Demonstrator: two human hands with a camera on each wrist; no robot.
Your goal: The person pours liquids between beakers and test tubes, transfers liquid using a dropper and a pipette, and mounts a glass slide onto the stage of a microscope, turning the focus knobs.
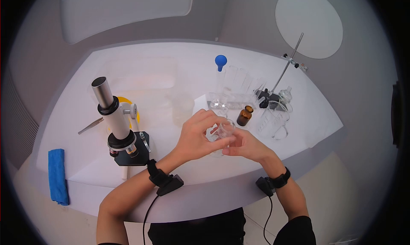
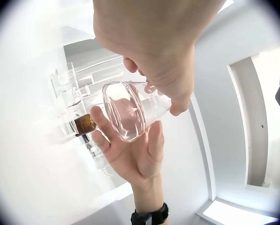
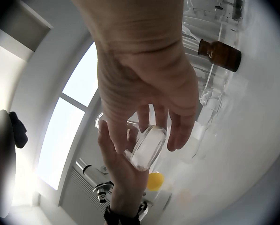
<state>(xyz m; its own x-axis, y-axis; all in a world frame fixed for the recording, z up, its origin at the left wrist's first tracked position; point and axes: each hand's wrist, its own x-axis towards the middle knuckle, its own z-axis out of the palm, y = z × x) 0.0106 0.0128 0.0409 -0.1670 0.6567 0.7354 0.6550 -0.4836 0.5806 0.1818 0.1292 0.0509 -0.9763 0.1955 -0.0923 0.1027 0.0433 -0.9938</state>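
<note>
Over the front middle of the table, both hands hold a clear glass conical flask (image 2: pixel 126 112), tilted with its wide base toward the left wrist camera. My left hand (image 1: pixel 197 134) grips its narrower upper part, fingers curled over the glass. From the other side, my right hand (image 1: pixel 248 147) holds the flask's body between thumb and fingers near the base. In the right wrist view, the fingers of my right hand (image 3: pixel 149 89) partly hide the flask. A brown glass bottle (image 1: pixel 244 116) stands just beyond the right hand.
A microscope (image 1: pixel 117 121) stands left, with tweezers (image 1: pixel 90 126) and a blue cloth (image 1: pixel 58 176) beyond it. Behind the hands are a blue rubber bulb (image 1: pixel 221 62) and several test tubes. A glass jug (image 1: pixel 273 116) and a metal stand (image 1: pixel 287 65) are at right.
</note>
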